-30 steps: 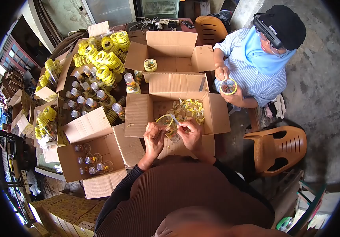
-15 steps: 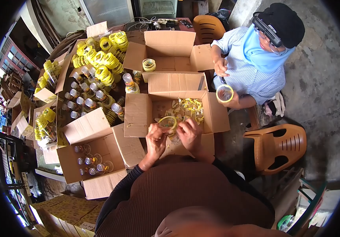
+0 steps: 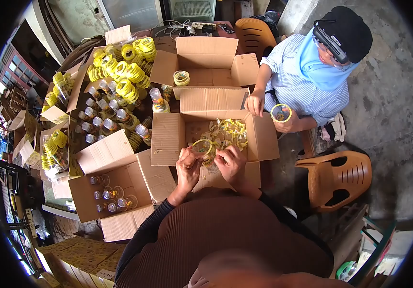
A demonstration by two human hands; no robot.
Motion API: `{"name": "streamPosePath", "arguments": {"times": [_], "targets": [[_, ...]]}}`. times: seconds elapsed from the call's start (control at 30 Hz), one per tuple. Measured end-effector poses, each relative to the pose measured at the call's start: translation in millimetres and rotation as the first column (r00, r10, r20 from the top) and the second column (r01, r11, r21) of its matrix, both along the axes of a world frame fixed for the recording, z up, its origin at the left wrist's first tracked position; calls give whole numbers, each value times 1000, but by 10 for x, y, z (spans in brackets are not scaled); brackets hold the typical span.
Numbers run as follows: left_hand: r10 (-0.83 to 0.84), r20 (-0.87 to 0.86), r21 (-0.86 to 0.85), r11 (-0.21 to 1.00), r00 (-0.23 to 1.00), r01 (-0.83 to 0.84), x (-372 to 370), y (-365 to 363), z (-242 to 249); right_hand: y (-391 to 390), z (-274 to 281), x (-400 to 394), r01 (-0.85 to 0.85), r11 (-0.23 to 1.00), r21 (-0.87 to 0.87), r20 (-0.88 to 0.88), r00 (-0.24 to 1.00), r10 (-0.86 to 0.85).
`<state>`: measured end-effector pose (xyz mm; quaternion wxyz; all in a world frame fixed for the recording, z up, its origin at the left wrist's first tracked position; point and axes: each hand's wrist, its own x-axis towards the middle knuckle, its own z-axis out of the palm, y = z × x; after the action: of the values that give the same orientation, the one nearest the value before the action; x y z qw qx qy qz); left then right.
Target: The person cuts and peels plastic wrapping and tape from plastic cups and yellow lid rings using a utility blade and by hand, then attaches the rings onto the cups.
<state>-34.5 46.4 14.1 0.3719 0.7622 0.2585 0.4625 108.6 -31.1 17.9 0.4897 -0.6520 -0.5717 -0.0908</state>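
In front of my body I hold a clear plastic cup with a yellow rim (image 3: 205, 143), above the near side of an open cardboard box (image 3: 167, 139). My left hand (image 3: 188, 164) is closed on the rim's left side. The fingers of my right hand (image 3: 231, 163) are closed at its right side; whether they pinch a strip there is too small to tell. Yellow and clear plastic scraps (image 3: 233, 132) lie in the box beyond the cup. Across from me, a co-worker's hand (image 3: 290, 125) holds a similar yellow-rimmed cup (image 3: 281, 113).
To the left stand many clear cups (image 3: 110, 126) and yellow-rimmed stacks (image 3: 128, 72). A lower-left box (image 3: 137, 180) contains several cups. Another box (image 3: 206, 47) behind holds a stack of rings or cups (image 3: 181, 78). An orange chair (image 3: 336, 180) stands at right.
My hands stay around the cup, with only slight shifts of the fingers and rim. The co-worker's free hand has moved away from their cup toward the box flap; their cup has shifted slightly right.
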Motion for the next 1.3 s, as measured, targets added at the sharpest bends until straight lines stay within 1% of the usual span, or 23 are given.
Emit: {"name": "streamPosePath", "arguments": {"times": [0.07, 0.13, 0.17, 0.23, 0.27, 0.3, 0.37, 0.43, 0.5, 0.53, 0.6, 0.63, 0.7, 0.73, 0.8, 0.83, 0.9, 0.97, 1.03, 1.1, 1.13, 1.2, 1.3], "targets": [[-2, -5, -6, 1000, 1000, 2, -6, 16, -39, 14, -32, -12, 7, 1000, -14, 1, 1000, -7], [-20, 38, -106, 994, 999, 24, -6, 34, -85, 29, -86, -17, -68, 997, -20, -314, 948, 59], [-18, 39, -105, 994, 999, 22, -6, 43, -104, 43, -121, -6, -70, 997, -19, -313, 948, 61], [-27, 153, -346, 935, 988, 79, 1, 54, -154, 61, -216, 50, -164, 986, -25, -540, 832, 124], [-34, 226, -414, 901, 973, 128, 0, 64, -202, 63, -276, 112, -231, 972, -47, -632, 760, 150], [-33, 226, -415, 901, 974, 127, -14, 77, -225, 72, -284, 160, -232, 972, -48, -633, 759, 150], [-52, 298, -610, 758, 953, 232, -50, 105, -265, 84, -300, 235, -367, 927, -75, -815, 559, 155], [-100, 311, -608, 743, 945, 279, -65, 112, -258, 74, -237, 234, -385, 919, -84, -828, 540, 150], [-104, 301, -664, 690, 948, 287, -58, 98, -220, 80, -185, 220, -333, 935, -119, -633, 751, 187], [-102, 301, -665, 690, 948, 286, -56, 102, -224, 76, -145, 204, -334, 935, -120, -634, 751, 187], [-121, 223, -665, 707, 967, 242, -49, 110, -238, 61, -51, 170, -262, 954, -144, -483, 860, 164], [-120, 223, -666, 706, 967, 241, -38, 104, -234, 56, -15, 163, -262, 954, -144, -483, 860, 163], [-136, 91, -631, 759, 986, 163, -17, 85, -222, 50, 25, 153, -304, 934, -189, -409, 889, 206], [-138, 89, -632, 758, 986, 163, -25, 90, -242, 52, 12, 138, -302, 934, -189, -411, 888, 204], [-109, 40, -506, 855, 993, 114, -29, 110, -248, 66, -37, 118, -259, 952, -161, -464, 872, 159], [-110, 40, -507, 854, 993, 115, -42, 108, -210, 64, -83, 142, -258, 952, -162, -464, 872, 158], [-108, 1, -479, 873, 994, 95, -79, 106, -103, 73, -125, 227, -158, 961, -229, -467, 884, 34], [-91, 20, -465, 881, 996, 90, -75, 110, -186, 52, -73, 263, -156, 959, -237, -441, 897, 37], [-80, 36, -447, 890, 996, 87, -77, 113, -181, 31, 29, 219, -222, 957, -187, -504, 858, 100], [-31, -18, -277, 961, 999, 25, -60, 104, -139, 13, 142, 128, -254, 954, -162, -508, 850, 140], [-33, -16, -277, 960, 999, 27, -51, 99, -130, 6, 165, 91, -289, 947, -138, -511, 840, 182], [4, -74, -82, 997, 997, -10, -55, 98, -120, 6, 120, 59, -293, 941, -169, -499, 849, 174], [23, -61, 16, 1000, 998, -23, -65, 100, -119, 35, 10, 170, -267, 935, -232, -453, 880, 139]]}}
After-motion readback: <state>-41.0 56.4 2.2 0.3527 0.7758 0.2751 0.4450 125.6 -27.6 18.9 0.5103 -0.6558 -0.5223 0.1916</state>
